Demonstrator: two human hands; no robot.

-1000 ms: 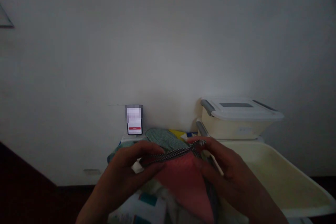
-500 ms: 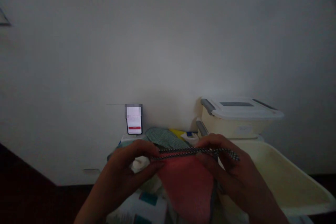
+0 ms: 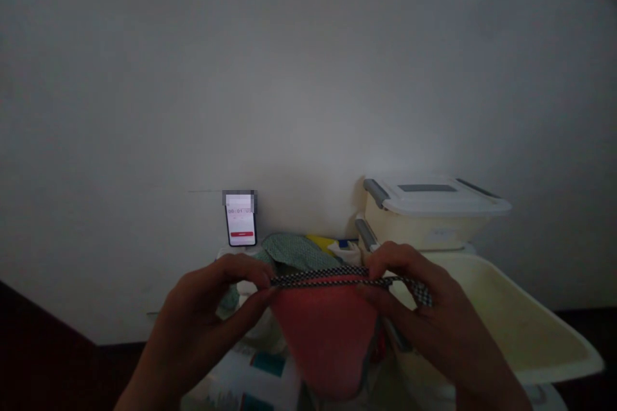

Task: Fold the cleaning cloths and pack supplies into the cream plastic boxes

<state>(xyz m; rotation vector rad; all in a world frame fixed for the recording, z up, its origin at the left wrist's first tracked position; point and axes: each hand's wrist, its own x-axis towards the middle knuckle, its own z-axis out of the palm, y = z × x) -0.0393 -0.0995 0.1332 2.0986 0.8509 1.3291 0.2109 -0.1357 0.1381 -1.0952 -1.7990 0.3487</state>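
Observation:
A pink piece of cloth hangs between my hands, its top edged by a black-and-white checked trim. The cloth narrows toward a rounded bottom, with a grey border along its right side. At the trim's left end, my left hand pinches the edge between thumb and fingers. My right hand grips the other end, and a loose bit of checked trim sticks out past its fingers. The trim is stretched nearly straight. What the fingers cover at each end is hidden.
Against the wall leans a lit phone. A patterned green cloth lies behind my hands. To the right stand a lidded cream box and an open cream tub. Below left is a white package with teal patches.
My left hand has shifted left and now pinches the trim's left end more closely. The trim is slightly tauter. The whole view has moved a little to the right.

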